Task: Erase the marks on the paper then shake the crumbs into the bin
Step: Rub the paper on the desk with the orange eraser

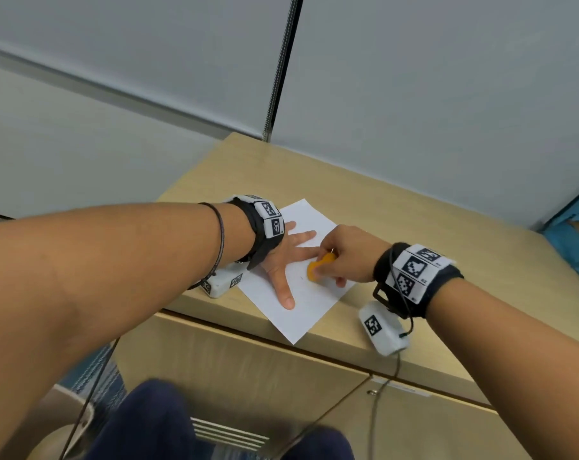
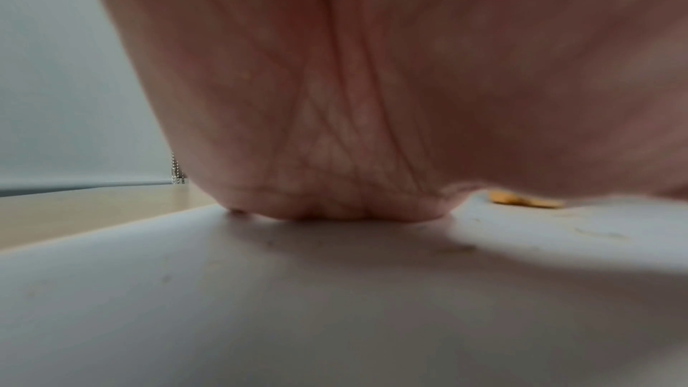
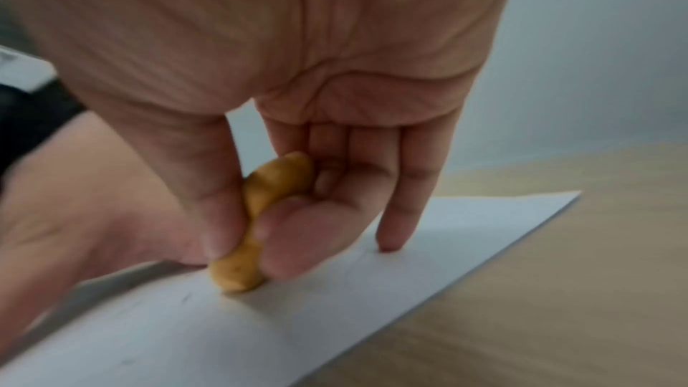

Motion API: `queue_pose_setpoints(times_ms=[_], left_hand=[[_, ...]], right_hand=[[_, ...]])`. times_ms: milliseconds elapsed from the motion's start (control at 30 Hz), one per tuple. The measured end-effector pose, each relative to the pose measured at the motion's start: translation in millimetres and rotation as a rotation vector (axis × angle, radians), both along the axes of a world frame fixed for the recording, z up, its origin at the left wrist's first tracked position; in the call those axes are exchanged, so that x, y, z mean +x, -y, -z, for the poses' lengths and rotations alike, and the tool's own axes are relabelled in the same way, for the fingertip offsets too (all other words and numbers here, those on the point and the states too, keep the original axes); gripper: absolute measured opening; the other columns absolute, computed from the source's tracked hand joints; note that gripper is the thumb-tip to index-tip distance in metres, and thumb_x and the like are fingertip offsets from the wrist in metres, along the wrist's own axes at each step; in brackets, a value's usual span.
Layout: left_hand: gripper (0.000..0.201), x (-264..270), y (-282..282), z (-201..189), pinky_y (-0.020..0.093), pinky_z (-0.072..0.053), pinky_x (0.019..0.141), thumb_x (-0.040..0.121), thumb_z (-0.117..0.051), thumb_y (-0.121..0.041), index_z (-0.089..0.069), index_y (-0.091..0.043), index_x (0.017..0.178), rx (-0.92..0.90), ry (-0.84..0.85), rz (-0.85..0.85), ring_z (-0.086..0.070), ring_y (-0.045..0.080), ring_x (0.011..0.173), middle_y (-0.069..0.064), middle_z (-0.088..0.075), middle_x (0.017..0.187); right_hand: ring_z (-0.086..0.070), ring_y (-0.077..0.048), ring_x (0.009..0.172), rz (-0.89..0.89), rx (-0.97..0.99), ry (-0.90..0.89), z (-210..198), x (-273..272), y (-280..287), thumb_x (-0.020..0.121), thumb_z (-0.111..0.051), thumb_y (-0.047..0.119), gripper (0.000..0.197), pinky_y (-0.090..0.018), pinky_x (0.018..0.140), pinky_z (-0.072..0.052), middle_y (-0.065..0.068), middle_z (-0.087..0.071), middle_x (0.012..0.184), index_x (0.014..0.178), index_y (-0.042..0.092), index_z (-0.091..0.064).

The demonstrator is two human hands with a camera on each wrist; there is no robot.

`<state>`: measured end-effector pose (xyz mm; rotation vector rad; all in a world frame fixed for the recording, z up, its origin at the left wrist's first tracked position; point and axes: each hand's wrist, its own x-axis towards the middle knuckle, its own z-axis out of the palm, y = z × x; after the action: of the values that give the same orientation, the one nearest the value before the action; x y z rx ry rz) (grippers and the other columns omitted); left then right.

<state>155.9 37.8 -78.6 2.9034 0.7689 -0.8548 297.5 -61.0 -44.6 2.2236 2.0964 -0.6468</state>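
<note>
Two hands work over one sheet, and I place everything from that paper [image 1: 301,313]; it lies flat on the pale wooden cabinet top [image 1: 431,227], its near corner just over the front edge. The left hand [image 1: 283,260] rests on the paper's left half, fingers straight and spread, pressing it down and gripping nothing. The right hand [image 1: 344,257] is over the paper's middle, thumb and curled fingers pinching an orange eraser [image 1: 318,268] whose lower end touches the sheet; its little finger props on the paper beside it. Faint grey marks [image 3: 184,297] remain just beside the eraser; a few crumbs [image 2: 592,234] lie on the sheet.

I judge the paper light, thin and quick to crease or skid, so it wants holding down while rubbed, and later lifting by two opposite edges, slightly cupped. The eraser looks soft and grippy. No bin shows. I can read no writing; the wristbands carry only black-and-white square codes [image 1: 414,265].
</note>
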Motion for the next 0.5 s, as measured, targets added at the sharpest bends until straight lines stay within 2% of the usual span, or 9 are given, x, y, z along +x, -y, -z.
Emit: queue_pose_setpoints(times_ms=[100, 167, 267, 333, 400, 433, 500], left_hand=[[0.132, -1, 3, -2, 0.069, 0.001, 0.114, 0.055, -0.061, -0.09, 0.03, -0.052, 0.142, 0.018, 0.0, -0.008, 0.022, 0.041, 0.146, -0.005, 0.034, 0.158], [0.131, -3, 4, -3, 0.069, 0.001, 0.113, 0.056, -0.061, -0.089, 0.03, -0.051, 0.142, 0.009, 0.005, -0.009, 0.022, 0.041, 0.146, -0.005, 0.034, 0.158], [0.132, -5, 5, -2, 0.071, 0.002, 0.112, 0.052, -0.059, -0.092, 0.029, -0.053, 0.142, -0.006, 0.02, -0.032, 0.022, 0.039, 0.147, -0.009, 0.034, 0.158], [0.132, -6, 8, 2, 0.069, 0.002, 0.113, 0.046, -0.05, -0.099, 0.026, -0.054, 0.143, 0.004, 0.052, -0.077, 0.02, 0.036, 0.148, -0.012, 0.032, 0.158], [0.127, -7, 14, 9, 0.065, 0.001, 0.114, 0.04, -0.033, -0.107, 0.021, -0.058, 0.144, 0.026, 0.115, -0.139, 0.014, 0.034, 0.15, -0.016, 0.026, 0.16], [0.124, -7, 16, 10, 0.064, -0.001, 0.114, 0.039, -0.025, -0.108, 0.018, -0.059, 0.144, 0.039, 0.131, -0.158, 0.01, 0.035, 0.15, -0.017, 0.023, 0.161], [0.122, -7, 20, 9, 0.064, -0.006, 0.113, 0.041, -0.022, -0.108, 0.015, -0.057, 0.146, 0.07, 0.119, -0.164, 0.002, 0.041, 0.148, -0.016, 0.018, 0.162]], right_hand=[[-0.071, -0.007, 0.059, 0.048, 0.024, -0.012, 1, 8, -3, 0.087, -0.075, 0.035, 0.024, -0.034, 0.078, -0.061, -0.001, -0.077, 0.07, 0.091, 0.012, -0.073], [-0.075, -0.011, 0.062, 0.077, 0.056, -0.082, 0, 11, -1, 0.088, -0.076, 0.033, 0.023, -0.035, 0.078, -0.061, -0.002, -0.075, 0.074, 0.09, 0.01, -0.072], [-0.077, -0.016, 0.066, 0.266, 0.182, -0.137, -8, 30, 2, 0.09, -0.075, 0.033, 0.026, -0.037, 0.077, -0.064, -0.006, -0.076, 0.081, 0.092, 0.007, -0.07], [-0.077, -0.019, 0.066, 0.375, 0.179, -0.187, -13, 43, 7, 0.089, -0.078, 0.031, 0.029, -0.037, 0.075, -0.066, -0.009, -0.075, 0.082, 0.095, 0.004, -0.07], [-0.076, -0.019, 0.065, 0.413, 0.15, -0.232, -14, 52, 14, 0.087, -0.08, 0.029, 0.03, -0.037, 0.074, -0.066, -0.01, -0.074, 0.079, 0.096, 0.002, -0.07], [-0.075, -0.019, 0.064, 0.414, 0.131, -0.236, -14, 54, 17, 0.086, -0.081, 0.028, 0.029, -0.036, 0.074, -0.066, -0.009, -0.074, 0.078, 0.096, 0.002, -0.071], [-0.074, -0.018, 0.063, 0.389, 0.092, -0.202, -13, 54, 22, 0.087, -0.08, 0.024, 0.023, -0.034, 0.072, -0.066, -0.009, -0.074, 0.077, 0.093, 0.004, -0.071]])
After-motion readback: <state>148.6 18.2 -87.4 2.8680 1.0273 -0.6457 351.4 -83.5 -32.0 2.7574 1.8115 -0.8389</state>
